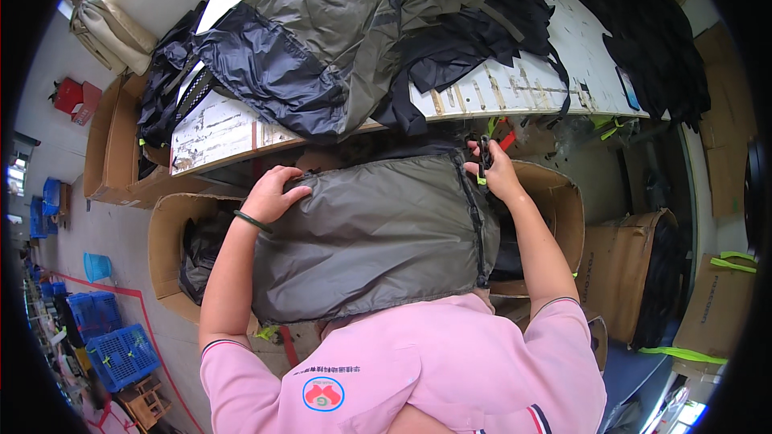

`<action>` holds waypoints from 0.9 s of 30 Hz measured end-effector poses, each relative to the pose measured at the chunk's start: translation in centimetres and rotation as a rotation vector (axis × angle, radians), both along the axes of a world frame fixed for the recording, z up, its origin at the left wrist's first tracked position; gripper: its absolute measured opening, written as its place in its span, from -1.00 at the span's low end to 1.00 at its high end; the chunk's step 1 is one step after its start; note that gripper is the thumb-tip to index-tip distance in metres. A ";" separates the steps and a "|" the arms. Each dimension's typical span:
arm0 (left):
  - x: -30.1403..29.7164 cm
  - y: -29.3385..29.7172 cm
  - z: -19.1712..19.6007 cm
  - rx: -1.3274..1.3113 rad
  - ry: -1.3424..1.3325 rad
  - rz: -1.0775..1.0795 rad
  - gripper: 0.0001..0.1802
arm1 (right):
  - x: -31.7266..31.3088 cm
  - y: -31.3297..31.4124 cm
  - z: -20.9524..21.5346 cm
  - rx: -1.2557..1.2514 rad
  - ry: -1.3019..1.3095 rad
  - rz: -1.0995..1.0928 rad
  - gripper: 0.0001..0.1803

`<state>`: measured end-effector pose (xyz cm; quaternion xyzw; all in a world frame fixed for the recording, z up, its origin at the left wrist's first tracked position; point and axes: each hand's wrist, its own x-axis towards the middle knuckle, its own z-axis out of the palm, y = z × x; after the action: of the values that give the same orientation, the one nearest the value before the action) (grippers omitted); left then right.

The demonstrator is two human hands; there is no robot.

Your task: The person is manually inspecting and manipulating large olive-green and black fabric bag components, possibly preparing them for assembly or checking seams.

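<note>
Across my lap lies an olive-grey fabric piece (378,233), thin and slightly shiny, with a black zip-like strip (476,221) down its right side. My left hand (273,194) pinches the fabric's upper left corner between thumb and fingers; a dark green bangle (253,222) circles that wrist. By the upper right corner, my right hand (500,170) is closed around a small black item (484,153) with a yellow-green end. Its exact kind cannot be made out. The fabric's far edge reaches under the table edge.
A worn white table (547,84) stands ahead, heaped with olive and black garments (338,40). Black fabric (643,32) hangs off its right end. Open cardboard boxes stand left (173,233) and right (563,201) of my lap. Blue crates (121,354) are on the floor at left.
</note>
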<state>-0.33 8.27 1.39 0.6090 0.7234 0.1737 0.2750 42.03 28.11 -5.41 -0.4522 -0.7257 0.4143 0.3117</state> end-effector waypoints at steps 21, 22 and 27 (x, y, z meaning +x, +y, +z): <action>2.4 -3.4 0.3 -0.123 -0.920 0.170 -0.72 | -13.9 -1.8 10.4 0.522 -0.554 0.851 -0.31; 2.5 -3.5 0.4 -0.104 -0.882 0.150 -0.72 | -14.4 -1.8 10.4 0.511 -0.579 0.890 -0.32; 2.5 -4.1 0.3 -0.073 -0.825 0.151 -0.71 | -16.5 -2.6 11.2 0.441 -0.643 0.994 -0.34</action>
<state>2.13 4.13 1.69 0.4238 0.6010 0.3969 0.5493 25.50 25.49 5.78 -0.0878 -0.9749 0.1937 -0.0658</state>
